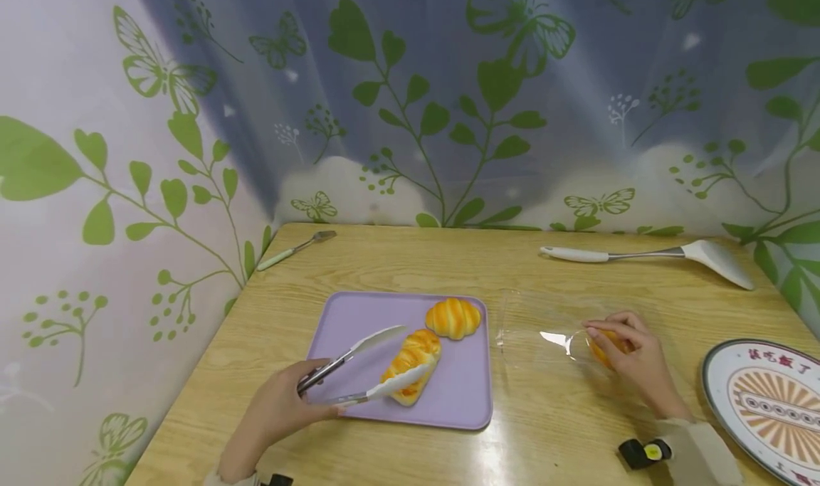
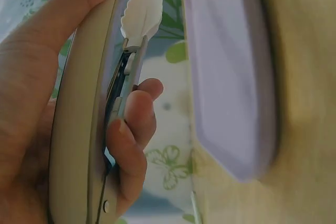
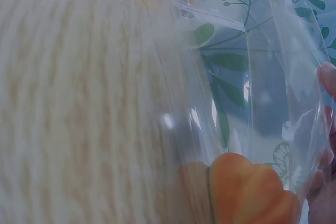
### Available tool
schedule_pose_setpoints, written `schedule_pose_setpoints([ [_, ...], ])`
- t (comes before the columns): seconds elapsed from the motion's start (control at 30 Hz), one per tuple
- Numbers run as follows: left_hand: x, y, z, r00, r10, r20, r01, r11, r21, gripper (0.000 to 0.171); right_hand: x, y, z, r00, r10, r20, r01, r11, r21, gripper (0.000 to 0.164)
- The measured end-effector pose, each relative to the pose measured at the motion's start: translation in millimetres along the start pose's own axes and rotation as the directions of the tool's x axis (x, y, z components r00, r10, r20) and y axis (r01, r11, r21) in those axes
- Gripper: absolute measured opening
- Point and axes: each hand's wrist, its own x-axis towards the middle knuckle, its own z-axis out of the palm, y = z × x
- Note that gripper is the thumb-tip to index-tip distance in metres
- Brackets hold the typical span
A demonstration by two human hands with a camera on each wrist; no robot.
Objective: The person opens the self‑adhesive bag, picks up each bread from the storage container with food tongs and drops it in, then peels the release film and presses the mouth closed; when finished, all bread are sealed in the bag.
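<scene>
My left hand (image 1: 278,404) grips a pair of metal tongs (image 1: 339,361) with white scalloped tips, their arms spread apart. One tip overlaps an oblong bread roll (image 1: 416,351) on a purple tray (image 1: 349,308); whether it touches is unclear. Behind that roll, a croissant-shaped bread (image 1: 453,318) sits at the tray's far right corner. To the right of the tray, my right hand (image 1: 634,358) pinches a clear plastic bag (image 1: 528,315). Inside the bag, partly hidden by the fingers, lies an orange-brown bread (image 3: 252,190), seen close in the right wrist view.
A small fork (image 1: 291,252) with a pale green handle lies at the back left of the wooden table (image 1: 410,258). At the back right is a white-handled spatula (image 1: 640,255). A patterned round plate (image 1: 724,372) stands at the right edge. Leaf-printed cloth hangs behind.
</scene>
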Motion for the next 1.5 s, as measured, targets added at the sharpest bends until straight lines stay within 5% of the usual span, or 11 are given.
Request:
schedule_pose_setpoints([
  [0.27,-14.0,-14.3,-1.3,0.999,-0.027,0.045,0.028,0.999,-0.041,0.078,-1,-1,2,0.999,0.040,-0.003,-0.040,0.999,0.006,0.016],
  [0.6,-12.5,-38.9,-14.0,0.990,-0.144,0.002,0.144,0.989,-0.018,0.084,-2,-1,3,0.999,0.043,-0.003,-0.043,0.999,0.001,0.016],
  [0.73,-9.4,-41.7,-12.2,0.995,-0.094,0.024,0.095,0.995,-0.040,0.083,-2,-1,3,1.000,0.021,0.002,-0.021,1.000,-0.004,0.014],
  [0.93,0.3,-41.9,-3.3,0.999,-0.005,-0.032,0.007,0.999,0.051,0.080,0,-14,4,0.998,0.061,-0.011,-0.061,0.998,-0.006,0.015],
  [1.5,9.7,-32.6,-7.2,0.997,0.042,-0.057,-0.042,0.999,0.001,0.068,0,-2,3,0.999,0.036,-0.020,-0.036,0.999,0.016,0.017],
])
